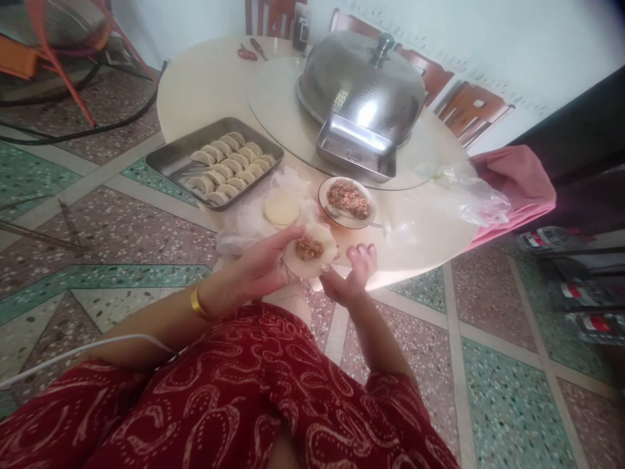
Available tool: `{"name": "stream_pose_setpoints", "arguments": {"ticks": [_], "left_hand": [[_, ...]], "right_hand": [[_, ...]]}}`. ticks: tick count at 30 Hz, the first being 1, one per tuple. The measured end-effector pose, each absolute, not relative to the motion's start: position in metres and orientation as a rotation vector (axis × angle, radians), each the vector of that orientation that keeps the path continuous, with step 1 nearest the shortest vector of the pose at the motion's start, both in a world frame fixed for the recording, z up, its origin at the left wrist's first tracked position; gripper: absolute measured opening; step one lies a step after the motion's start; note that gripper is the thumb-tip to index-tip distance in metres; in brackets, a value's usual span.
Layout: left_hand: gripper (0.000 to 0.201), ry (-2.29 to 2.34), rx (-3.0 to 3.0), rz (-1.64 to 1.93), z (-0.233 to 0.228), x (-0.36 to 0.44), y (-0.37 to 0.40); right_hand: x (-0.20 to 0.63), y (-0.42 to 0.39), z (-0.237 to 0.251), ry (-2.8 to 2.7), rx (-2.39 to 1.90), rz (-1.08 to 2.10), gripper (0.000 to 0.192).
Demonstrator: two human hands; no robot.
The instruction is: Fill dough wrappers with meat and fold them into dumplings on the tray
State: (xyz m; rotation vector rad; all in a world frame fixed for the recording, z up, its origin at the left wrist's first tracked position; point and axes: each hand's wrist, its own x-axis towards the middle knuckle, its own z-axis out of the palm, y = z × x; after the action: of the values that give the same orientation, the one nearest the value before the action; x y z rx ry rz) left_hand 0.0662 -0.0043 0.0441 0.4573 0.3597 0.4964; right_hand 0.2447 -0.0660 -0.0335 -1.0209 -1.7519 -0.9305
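My left hand (pixel 263 266) holds a round dumpling wrapper (pixel 324 238), its thumb lying along the near-left edge. A lump of meat filling (pixel 309 247) sits in the middle of the flat, unfolded wrapper. My right hand (pixel 355 272) is at the wrapper's right side, thumb reaching to its lower edge and the other fingers loosely curled, apart from it. Just beyond, a stack of wrappers (pixel 282 210) rests on a plastic bag (pixel 244 218). To the right, a bowl (pixel 370 195) contains more minced filling, with a spoon (pixel 334 211) in it.
Rows of folded dumplings (pixel 229 166) lie in a metal tray (pixel 168 159) at the left. Farther back, a large steel dome lid (pixel 336 71) and an empty-looking rectangular pan (pixel 359 166) stand on a glass turntable (pixel 273 85). A pink cloth (pixel 520 182) hangs over the right edge.
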Motion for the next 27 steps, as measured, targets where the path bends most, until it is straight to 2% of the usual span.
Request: {"name": "stream_pose_setpoints", "arguments": {"ticks": [9,16,19,27], "left_hand": [[0.024,0.352,0.538,0.458,0.052,0.067,-0.012],[0.025,0.415,0.554,0.482,0.057,0.065,-0.017],[0.021,0.415,0.559,0.496,0.057,0.064,-0.017],[0.016,0.425,0.731,0.549,0.042,0.065,-0.014]], "right_hand": [[0.239,-0.071,-0.024,-1.786,-1.012,-0.807,0.03],[0.232,-0.068,-0.024,-1.72,-0.903,-0.754,0.02],[0.23,-0.067,-0.023,-1.703,-0.878,-0.793,0.014],[0.23,-0.065,-0.021,-1.766,-0.838,-0.883,0.018]]}}
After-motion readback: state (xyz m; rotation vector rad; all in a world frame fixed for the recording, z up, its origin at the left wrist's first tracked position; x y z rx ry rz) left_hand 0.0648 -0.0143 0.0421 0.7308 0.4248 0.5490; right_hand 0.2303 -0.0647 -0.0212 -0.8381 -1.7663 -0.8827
